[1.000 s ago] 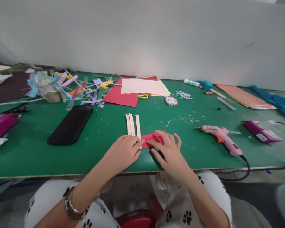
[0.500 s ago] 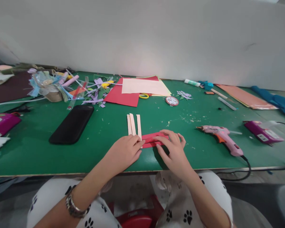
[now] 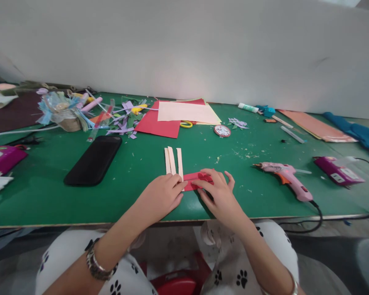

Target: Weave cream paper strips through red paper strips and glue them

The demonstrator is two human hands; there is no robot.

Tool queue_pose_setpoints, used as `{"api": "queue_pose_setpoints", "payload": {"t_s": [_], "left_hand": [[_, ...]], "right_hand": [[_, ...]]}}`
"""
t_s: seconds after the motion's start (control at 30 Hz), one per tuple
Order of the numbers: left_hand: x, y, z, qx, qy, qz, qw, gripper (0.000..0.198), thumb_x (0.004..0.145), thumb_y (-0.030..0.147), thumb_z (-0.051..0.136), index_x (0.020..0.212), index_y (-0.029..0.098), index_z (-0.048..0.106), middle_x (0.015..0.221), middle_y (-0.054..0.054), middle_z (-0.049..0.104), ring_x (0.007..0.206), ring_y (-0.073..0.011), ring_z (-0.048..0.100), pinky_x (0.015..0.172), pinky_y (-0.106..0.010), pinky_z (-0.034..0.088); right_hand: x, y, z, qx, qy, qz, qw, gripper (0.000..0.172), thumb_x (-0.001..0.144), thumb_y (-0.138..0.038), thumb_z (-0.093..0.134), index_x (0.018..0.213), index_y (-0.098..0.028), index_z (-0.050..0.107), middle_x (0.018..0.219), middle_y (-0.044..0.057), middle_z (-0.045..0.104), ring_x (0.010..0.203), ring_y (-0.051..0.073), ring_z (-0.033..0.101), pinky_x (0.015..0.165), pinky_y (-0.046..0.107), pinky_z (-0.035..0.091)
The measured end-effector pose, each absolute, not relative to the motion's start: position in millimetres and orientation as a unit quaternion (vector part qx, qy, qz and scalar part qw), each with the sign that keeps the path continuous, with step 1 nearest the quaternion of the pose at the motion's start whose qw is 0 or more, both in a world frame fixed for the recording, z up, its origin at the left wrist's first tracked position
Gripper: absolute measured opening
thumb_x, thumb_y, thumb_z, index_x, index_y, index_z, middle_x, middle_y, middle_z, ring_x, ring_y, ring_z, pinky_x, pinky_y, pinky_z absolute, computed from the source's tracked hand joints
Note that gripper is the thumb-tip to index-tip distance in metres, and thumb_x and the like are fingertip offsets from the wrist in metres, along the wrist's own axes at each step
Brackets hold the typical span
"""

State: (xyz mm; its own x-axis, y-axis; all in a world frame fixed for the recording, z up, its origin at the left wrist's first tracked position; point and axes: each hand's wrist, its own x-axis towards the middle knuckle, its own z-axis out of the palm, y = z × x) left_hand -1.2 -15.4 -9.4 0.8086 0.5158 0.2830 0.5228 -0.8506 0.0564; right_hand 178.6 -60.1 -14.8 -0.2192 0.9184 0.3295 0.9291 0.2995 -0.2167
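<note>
My left hand (image 3: 160, 196) lies flat near the front edge of the green table (image 3: 135, 176), fingers stretched out, pressing down the near ends of three cream paper strips (image 3: 173, 160). My right hand (image 3: 219, 194) rests just to the right with its fingers spread over a set of red paper strips (image 3: 194, 180) that run sideways across the cream ones. Its fingertips press on the red strips. Where the strips cross is partly hidden under both hands.
A black phone (image 3: 94, 159) lies to the left. A pink glue gun (image 3: 287, 176) with its cord lies to the right. Red and cream paper sheets (image 3: 172, 116), yellow scissors (image 3: 185, 123), paper scraps (image 3: 123, 119) and a glue stick (image 3: 247, 107) sit farther back.
My right hand slid right along the red strips half a second ago, then came back left toward the cream strips. My left hand stayed in place.
</note>
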Motion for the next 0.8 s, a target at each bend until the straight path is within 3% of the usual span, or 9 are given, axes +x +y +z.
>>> {"api": "queue_pose_setpoints", "payload": {"t_s": [0.53,0.8], "left_hand": [[-1,-16,-9,-0.952,-0.272,-0.141,0.014,0.022,0.081,0.014,0.043,0.097,0.010,0.058,0.083,-0.008,0.058,0.070,-0.0185,0.053,0.061,-0.031,0.046],[-1,-16,-9,-0.952,-0.278,-0.131,0.017,0.023,0.081,0.015,0.045,0.099,0.011,0.059,0.078,-0.006,0.057,0.069,-0.0177,0.053,0.060,-0.030,0.046]], "right_hand": [[181,-57,-18,-0.621,-0.740,-0.041,0.256,0.018,0.083,-0.019,0.040,0.084,-0.024,0.058,0.100,0.004,0.057,0.096,0.018,0.052,0.093,0.042,0.019],[179,-42,-13,-0.565,-0.796,-0.001,0.218,0.016,0.082,-0.022,0.049,0.078,-0.029,0.062,0.100,0.000,0.058,0.093,0.016,0.053,0.092,0.045,0.014]]}}
